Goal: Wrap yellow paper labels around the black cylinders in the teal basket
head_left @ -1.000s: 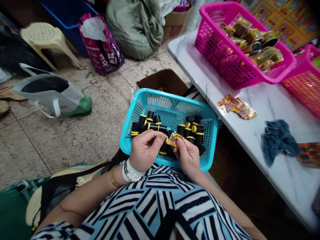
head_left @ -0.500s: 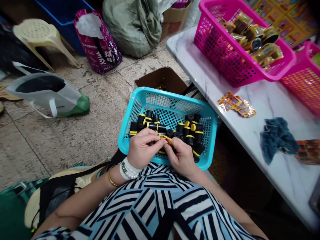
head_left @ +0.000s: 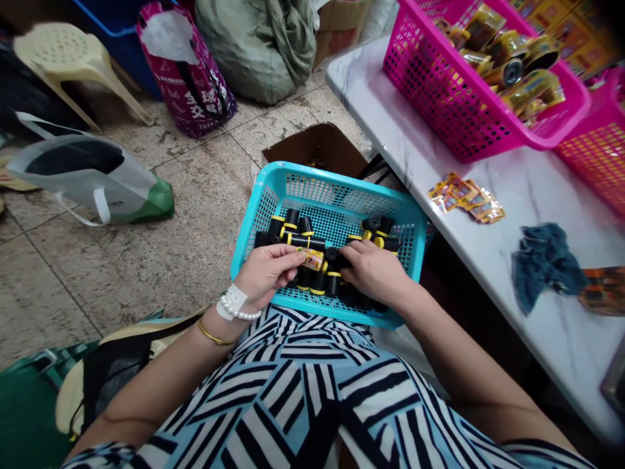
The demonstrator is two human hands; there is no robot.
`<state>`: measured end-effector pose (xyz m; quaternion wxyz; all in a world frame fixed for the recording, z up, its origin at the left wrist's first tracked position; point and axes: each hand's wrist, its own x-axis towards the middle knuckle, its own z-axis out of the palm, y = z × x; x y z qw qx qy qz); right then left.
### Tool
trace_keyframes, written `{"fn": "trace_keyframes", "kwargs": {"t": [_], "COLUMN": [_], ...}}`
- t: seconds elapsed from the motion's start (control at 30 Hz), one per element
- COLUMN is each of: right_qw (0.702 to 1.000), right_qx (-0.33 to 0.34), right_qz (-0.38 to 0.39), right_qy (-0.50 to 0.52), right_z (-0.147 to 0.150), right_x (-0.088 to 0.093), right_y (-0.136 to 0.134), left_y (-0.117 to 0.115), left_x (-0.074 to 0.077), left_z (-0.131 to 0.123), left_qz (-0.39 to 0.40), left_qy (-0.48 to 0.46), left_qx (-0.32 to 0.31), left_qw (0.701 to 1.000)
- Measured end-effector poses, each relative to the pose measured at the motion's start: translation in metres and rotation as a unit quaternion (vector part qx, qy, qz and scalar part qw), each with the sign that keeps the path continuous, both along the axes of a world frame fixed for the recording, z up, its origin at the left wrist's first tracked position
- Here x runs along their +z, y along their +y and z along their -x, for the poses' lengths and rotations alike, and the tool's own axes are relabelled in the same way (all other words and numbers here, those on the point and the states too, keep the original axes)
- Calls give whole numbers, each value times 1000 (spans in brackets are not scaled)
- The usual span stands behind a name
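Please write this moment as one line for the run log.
left hand: holds printed wrapper | right hand: over black tubes in blue basket | pink basket: on table

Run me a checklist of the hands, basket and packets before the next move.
1. Left hand gripping the yellow printed wrapper: ok.
2. Right hand gripping a canister: cannot tell, its grasp is hidden.
3. Black canisters inside the blue basket: ok.
4. Loose packets lying on the table: ok.
5. Denim cloth apart from those packets: ok.
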<state>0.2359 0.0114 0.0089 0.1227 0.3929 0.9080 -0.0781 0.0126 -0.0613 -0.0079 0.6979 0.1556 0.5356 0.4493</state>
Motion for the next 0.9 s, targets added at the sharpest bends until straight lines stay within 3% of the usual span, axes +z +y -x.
{"fn": "trace_keyframes", "kwargs": {"t": [0.17, 0.33, 0.4, 0.6, 0.8, 0.9], "right_qw": [996, 982, 985, 1000, 996, 997], "right_qx": [-84, -120, -100, -13, 14, 6], "right_qz": [34, 41, 31, 3, 55, 70], "right_qy": [14, 141, 135, -24, -74, -16], "right_z": [10, -11, -20, -24, -17, -18], "right_x": [-15, -11, -5, 7, 2, 5], "right_y": [4, 7, -1, -19, 1, 10], "left_y": [5, 9, 10, 10, 10, 9], "left_x": [1, -3, -7, -10, -7, -9], "left_z": [-3, -1, -1, -9, -9, -7], "left_qz": [19, 20, 22, 17, 8, 10], "left_qy": [-52, -79, -91, -105, -106, -110], "left_qx": [-9, 14, 12, -2, 4, 18], "left_qw": [998, 997, 995, 994, 994, 994]}}
